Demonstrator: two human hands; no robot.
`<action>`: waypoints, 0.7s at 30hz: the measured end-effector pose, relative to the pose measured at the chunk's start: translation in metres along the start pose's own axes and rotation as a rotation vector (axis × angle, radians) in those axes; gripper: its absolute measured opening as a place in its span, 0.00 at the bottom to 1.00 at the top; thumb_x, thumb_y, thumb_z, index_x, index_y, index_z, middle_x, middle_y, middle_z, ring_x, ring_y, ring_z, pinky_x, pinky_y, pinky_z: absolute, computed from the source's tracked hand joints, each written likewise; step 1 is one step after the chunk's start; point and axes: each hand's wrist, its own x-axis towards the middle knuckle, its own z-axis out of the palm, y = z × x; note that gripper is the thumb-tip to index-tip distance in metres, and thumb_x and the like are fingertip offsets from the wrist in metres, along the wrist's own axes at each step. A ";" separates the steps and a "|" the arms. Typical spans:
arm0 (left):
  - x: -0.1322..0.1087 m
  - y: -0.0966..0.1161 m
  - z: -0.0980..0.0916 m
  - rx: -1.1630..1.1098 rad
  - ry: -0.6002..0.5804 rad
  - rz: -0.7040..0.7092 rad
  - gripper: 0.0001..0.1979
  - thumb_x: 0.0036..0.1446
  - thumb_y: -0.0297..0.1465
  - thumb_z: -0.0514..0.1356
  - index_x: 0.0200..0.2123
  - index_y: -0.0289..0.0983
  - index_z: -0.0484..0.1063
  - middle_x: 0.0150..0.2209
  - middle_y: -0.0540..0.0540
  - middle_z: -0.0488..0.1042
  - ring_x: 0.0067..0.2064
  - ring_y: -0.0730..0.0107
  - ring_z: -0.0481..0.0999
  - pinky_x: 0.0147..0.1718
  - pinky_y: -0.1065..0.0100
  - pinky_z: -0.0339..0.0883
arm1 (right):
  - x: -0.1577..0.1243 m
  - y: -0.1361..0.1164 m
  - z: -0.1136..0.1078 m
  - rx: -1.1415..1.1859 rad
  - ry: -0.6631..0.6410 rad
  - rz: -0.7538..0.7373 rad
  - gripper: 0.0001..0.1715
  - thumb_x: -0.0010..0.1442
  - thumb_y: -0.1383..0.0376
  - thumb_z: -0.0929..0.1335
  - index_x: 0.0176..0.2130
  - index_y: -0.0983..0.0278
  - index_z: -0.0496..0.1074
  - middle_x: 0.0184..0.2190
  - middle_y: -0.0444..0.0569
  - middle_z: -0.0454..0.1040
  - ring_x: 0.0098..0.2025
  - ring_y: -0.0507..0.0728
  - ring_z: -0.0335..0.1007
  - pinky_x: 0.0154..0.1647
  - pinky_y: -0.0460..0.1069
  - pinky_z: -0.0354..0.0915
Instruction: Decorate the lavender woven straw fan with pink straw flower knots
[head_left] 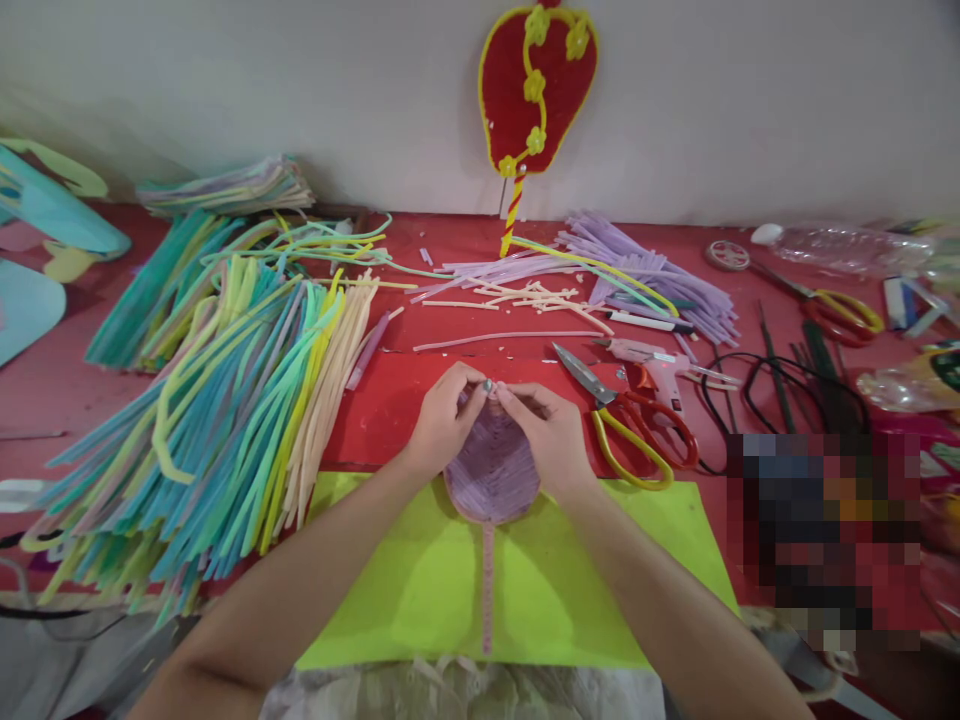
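**Purple leaf-shaped piece: body looks filled in, no trim on it**

Both hands are on the purple woven piece (491,478), which lies flat right between them on a lime green sheet (405,600), just under the wrists. The left hand (442,422) and right hand (553,437) meet at the far tip of the piece, with the fingertips of each pinched onto that top point. Neither hand is clenched, and nothing else is in either one.

Going by what shows, I'd say the body is mostly there. The rows of purple strips fill the whole outline, and a long thin stem (488,585) runs back from it toward the person. The tip under the fingers is hidden, so I can't tell if it's closed off.

Straight ahead of the hands, up on the wall, there's a red piece (536,85) of much the same shape with a yellow border and little yellow flowers. The purple one has neither, so by that comparison my guess is that edging and decoration are what's left.

Just right of the right hand lie the scissors (637,432), and the glue gun (654,362) is a bit beyond them. Neither is being touched. Well off to the left of the left hand is a big heap of coloured straws (225,400), and a bundle of purple straws (652,275) sits ahead and to the right. Short cut bits (532,295) are scattered just beyond the fingertips on the red table (390,400).
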 end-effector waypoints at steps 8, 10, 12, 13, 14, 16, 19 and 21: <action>0.001 0.001 -0.002 -0.026 -0.011 0.007 0.10 0.62 0.33 0.48 0.33 0.37 0.65 0.31 0.49 0.70 0.33 0.74 0.69 0.35 0.71 0.64 | 0.003 0.001 -0.001 0.175 -0.021 0.068 0.13 0.47 0.56 0.72 0.32 0.62 0.76 0.32 0.47 0.78 0.36 0.55 0.74 0.44 0.52 0.69; -0.001 0.003 -0.002 0.037 0.049 0.069 0.06 0.60 0.33 0.53 0.35 0.37 0.66 0.33 0.48 0.70 0.35 0.73 0.70 0.36 0.71 0.65 | 0.004 0.003 -0.001 0.201 -0.012 0.077 0.13 0.47 0.56 0.72 0.31 0.61 0.75 0.32 0.47 0.78 0.36 0.56 0.74 0.44 0.53 0.69; -0.004 0.006 -0.002 0.120 0.121 0.121 0.06 0.57 0.34 0.57 0.35 0.38 0.67 0.34 0.48 0.71 0.37 0.72 0.70 0.38 0.70 0.65 | 0.005 0.005 -0.001 0.220 -0.013 0.074 0.13 0.47 0.56 0.72 0.31 0.61 0.76 0.32 0.46 0.78 0.37 0.56 0.74 0.44 0.53 0.68; -0.005 0.008 -0.002 0.156 0.149 0.137 0.06 0.56 0.34 0.58 0.35 0.38 0.68 0.34 0.48 0.71 0.37 0.72 0.70 0.39 0.70 0.66 | 0.005 0.006 0.000 0.233 -0.017 0.073 0.12 0.46 0.56 0.72 0.31 0.61 0.76 0.33 0.46 0.78 0.37 0.56 0.74 0.44 0.52 0.68; -0.006 0.009 -0.002 0.183 0.171 0.148 0.06 0.55 0.34 0.59 0.35 0.38 0.68 0.34 0.48 0.72 0.38 0.72 0.70 0.40 0.69 0.66 | 0.005 0.007 0.000 0.247 -0.021 0.073 0.12 0.46 0.57 0.73 0.31 0.60 0.76 0.33 0.46 0.78 0.37 0.56 0.74 0.43 0.52 0.68; -0.006 0.011 -0.002 0.210 0.197 0.169 0.05 0.55 0.33 0.59 0.34 0.38 0.70 0.34 0.48 0.73 0.38 0.71 0.71 0.40 0.69 0.66 | 0.005 0.008 0.000 0.275 -0.027 0.079 0.12 0.45 0.57 0.73 0.31 0.60 0.76 0.33 0.46 0.78 0.36 0.55 0.73 0.42 0.52 0.68; -0.006 0.010 -0.002 0.219 0.215 0.207 0.04 0.55 0.32 0.59 0.34 0.37 0.72 0.33 0.48 0.73 0.37 0.73 0.72 0.40 0.69 0.68 | 0.005 0.008 0.000 0.290 -0.035 0.090 0.12 0.45 0.58 0.74 0.31 0.60 0.77 0.30 0.45 0.78 0.35 0.55 0.73 0.42 0.51 0.67; -0.005 0.007 -0.002 0.227 0.223 0.239 0.04 0.55 0.31 0.59 0.33 0.37 0.73 0.33 0.48 0.74 0.36 0.73 0.73 0.39 0.70 0.68 | 0.005 0.007 -0.001 0.288 -0.029 0.099 0.11 0.45 0.58 0.74 0.31 0.60 0.77 0.29 0.45 0.77 0.34 0.54 0.72 0.42 0.51 0.67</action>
